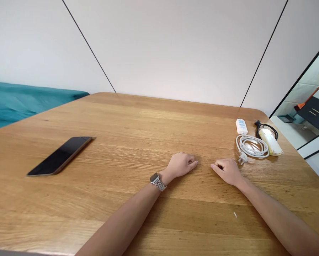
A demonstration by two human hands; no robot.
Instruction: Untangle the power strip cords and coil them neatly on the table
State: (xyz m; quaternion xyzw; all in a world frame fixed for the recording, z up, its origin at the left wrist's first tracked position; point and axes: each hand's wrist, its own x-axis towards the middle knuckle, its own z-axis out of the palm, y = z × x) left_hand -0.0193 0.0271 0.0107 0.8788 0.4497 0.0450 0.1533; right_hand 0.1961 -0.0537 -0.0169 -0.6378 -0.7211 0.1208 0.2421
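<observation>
My left hand (181,164) rests on the wooden table (138,135) in a loose fist, with a smartwatch (157,181) on a metal band at its wrist. A short way to the right, my right hand (227,170) is also curled closed on the tabletop. Nothing shows in either hand, and the two are apart. Closest to my right hand is the plug (243,158) of a coiled white cable (252,146). That cable leads to a small white power strip (241,126). Far off to the left lies a dark tablet or large phone (62,155), screen up.
Beside the coil sits a white and yellow box (271,141) with a black cord (272,128). A pale wall (175,49) stands behind the table. Teal fabric (28,101) is at the far left; a doorway with a dark cabinet (315,112) is at the right.
</observation>
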